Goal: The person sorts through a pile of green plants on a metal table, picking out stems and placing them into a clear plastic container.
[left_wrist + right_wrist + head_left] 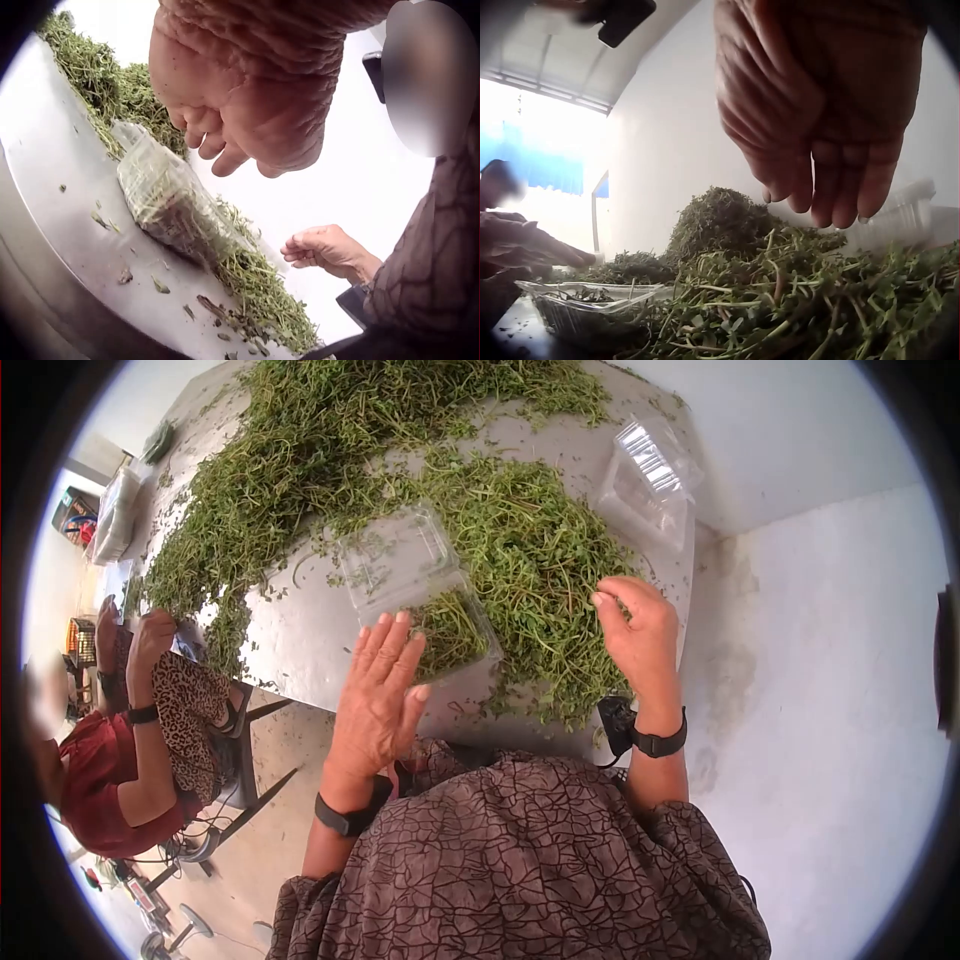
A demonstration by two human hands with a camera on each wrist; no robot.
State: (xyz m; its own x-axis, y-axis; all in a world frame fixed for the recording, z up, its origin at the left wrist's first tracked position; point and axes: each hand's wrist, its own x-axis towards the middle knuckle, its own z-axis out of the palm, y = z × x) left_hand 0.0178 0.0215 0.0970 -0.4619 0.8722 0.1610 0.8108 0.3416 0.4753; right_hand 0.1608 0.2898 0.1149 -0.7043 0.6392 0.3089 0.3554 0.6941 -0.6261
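Head view first: my left hand (378, 695) hovers flat above the counter (290, 640), its fingers (395, 645) straight and close together, palm down, holding nothing. Their tips reach over the near edge of an open clear clamshell box (420, 600), but from above I cannot tell whether they touch it. The left wrist view shows that hand (247, 112) raised clear of the box (169, 199), fingers relaxed, with air between them and the plastic. The box sits on the counter just left of the herb pile, with a small bunch of green sprigs (450, 632) lying in its near half and its lid folded back away from me.

My right hand (640, 635) is over the near right part of the big heap of green herbs (530, 560). Its fingers are loosely bent and pointing down; in the right wrist view they (832, 180) hang together above the stems (780, 300) with nothing between them, not yet touching the greens.

Counting: two clear clamshell boxes in sight, the one by my left hand and a second empty one (648, 480) well off at the far right of the counter. One long spread of herbs runs across the counter. Each of my wrists wears one dark band. Another person's hand (150, 640) shows at the left end of the counter.
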